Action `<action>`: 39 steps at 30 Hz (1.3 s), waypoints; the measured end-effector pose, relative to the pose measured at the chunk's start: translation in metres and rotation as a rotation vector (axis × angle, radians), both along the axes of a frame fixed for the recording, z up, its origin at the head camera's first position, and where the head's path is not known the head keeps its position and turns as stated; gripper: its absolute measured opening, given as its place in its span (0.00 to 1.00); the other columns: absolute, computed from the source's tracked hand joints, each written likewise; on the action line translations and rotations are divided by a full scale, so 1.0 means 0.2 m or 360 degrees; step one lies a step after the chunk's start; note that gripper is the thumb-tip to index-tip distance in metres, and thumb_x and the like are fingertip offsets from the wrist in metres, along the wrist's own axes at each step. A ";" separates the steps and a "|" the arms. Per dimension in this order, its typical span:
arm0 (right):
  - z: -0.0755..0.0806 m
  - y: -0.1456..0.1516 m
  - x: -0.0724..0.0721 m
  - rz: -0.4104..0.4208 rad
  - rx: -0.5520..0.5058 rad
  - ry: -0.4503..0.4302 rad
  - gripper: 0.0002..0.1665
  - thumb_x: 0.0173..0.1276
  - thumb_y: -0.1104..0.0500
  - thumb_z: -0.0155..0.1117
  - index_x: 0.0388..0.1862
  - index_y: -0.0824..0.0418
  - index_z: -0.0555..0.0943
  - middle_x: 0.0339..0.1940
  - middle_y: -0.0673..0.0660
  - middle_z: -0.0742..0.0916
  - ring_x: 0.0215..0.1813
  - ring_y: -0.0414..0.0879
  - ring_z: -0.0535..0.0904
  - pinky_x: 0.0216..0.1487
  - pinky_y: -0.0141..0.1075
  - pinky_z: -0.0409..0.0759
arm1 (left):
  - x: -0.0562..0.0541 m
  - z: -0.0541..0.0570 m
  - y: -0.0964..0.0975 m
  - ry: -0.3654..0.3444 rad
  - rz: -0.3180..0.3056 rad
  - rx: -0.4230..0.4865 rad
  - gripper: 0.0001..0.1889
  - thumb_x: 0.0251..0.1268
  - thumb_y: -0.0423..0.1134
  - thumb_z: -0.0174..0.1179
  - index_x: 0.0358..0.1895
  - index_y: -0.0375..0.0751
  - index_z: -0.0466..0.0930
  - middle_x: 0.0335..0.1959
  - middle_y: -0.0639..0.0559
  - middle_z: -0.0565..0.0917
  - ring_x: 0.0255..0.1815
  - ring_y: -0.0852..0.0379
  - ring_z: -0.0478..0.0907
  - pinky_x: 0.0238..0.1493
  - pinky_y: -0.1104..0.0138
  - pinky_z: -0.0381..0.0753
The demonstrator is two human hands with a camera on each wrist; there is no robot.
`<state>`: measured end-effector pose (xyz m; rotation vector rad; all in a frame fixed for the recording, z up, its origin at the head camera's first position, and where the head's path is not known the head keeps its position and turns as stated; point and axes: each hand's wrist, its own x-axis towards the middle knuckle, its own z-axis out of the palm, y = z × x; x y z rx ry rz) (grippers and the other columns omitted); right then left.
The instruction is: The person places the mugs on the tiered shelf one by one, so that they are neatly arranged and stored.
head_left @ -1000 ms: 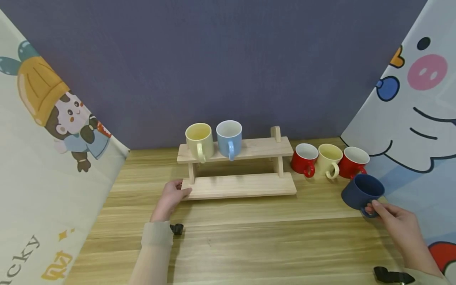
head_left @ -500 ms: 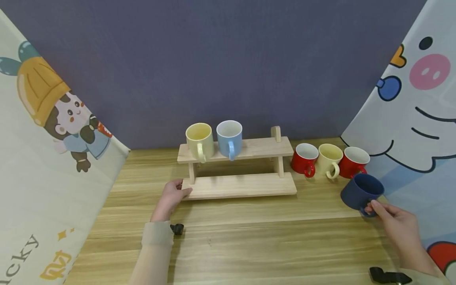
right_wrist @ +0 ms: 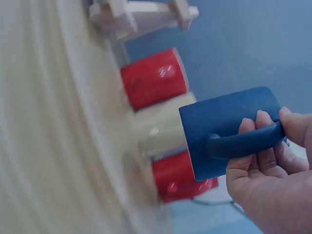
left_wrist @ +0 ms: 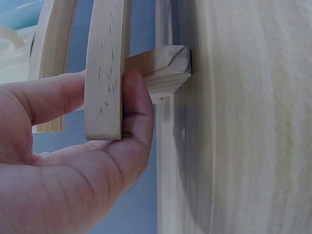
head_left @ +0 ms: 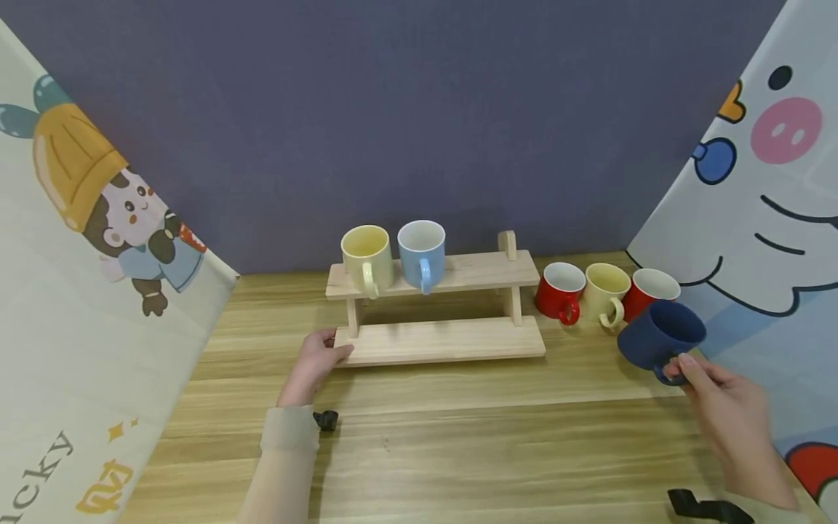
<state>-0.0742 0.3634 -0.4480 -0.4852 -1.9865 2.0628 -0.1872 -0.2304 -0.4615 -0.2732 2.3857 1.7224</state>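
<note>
On the right, my right hand [head_left: 729, 407] grips the handle of a dark blue mug [head_left: 657, 338]. In the right wrist view, the fingers curl through the handle of the blue mug [right_wrist: 229, 131], which is raised off the table. My left hand [head_left: 317, 362] pinches the left end of the lower board of a two-tier wooden shelf [head_left: 439, 342]. The left wrist view has thumb and fingers on either side of the shelf board [left_wrist: 104, 97]. A yellow mug [head_left: 368, 263] and a light blue mug [head_left: 419, 255] stand upright on the upper tier.
A red mug [head_left: 556, 295], a pale yellow mug [head_left: 599, 295] and another red mug [head_left: 644, 295] stand in a row right of the shelf, the last partly behind the blue mug. A dark wall [head_left: 419, 131] rises behind the wooden table [head_left: 458, 444].
My right hand has lifted the blue mug slightly and moved it a little left, so it covers more of the right red mug. My left hand has stayed on the shelf.
</note>
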 end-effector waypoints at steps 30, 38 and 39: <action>0.35 -0.61 -0.30 0.0269 0.0080 0.0384 0.23 0.73 0.55 0.68 0.49 0.77 0.83 0.35 0.55 0.88 0.42 0.45 0.78 0.39 0.25 0.78 | -0.02 -0.02 -0.01 -0.0016 0.0001 0.0036 0.31 0.73 0.29 0.61 0.71 0.17 0.60 0.57 0.31 0.72 0.51 0.45 0.75 0.48 0.62 0.82; 0.43 -0.84 -0.45 0.0226 0.0173 0.0365 0.24 0.73 0.52 0.68 0.46 0.76 0.84 0.32 0.55 0.88 0.41 0.48 0.79 0.43 0.28 0.81 | -0.01 -0.02 -0.01 -0.0033 0.0001 0.0069 0.33 0.73 0.29 0.60 0.73 0.17 0.56 0.60 0.30 0.69 0.54 0.44 0.73 0.49 0.63 0.82; 0.43 -0.88 -0.47 0.0233 0.0138 0.0380 0.25 0.73 0.53 0.68 0.46 0.78 0.83 0.32 0.56 0.87 0.42 0.48 0.80 0.44 0.29 0.81 | -0.01 -0.02 -0.01 -0.0032 0.0003 0.0065 0.33 0.73 0.29 0.60 0.73 0.17 0.56 0.60 0.30 0.69 0.53 0.44 0.74 0.48 0.63 0.82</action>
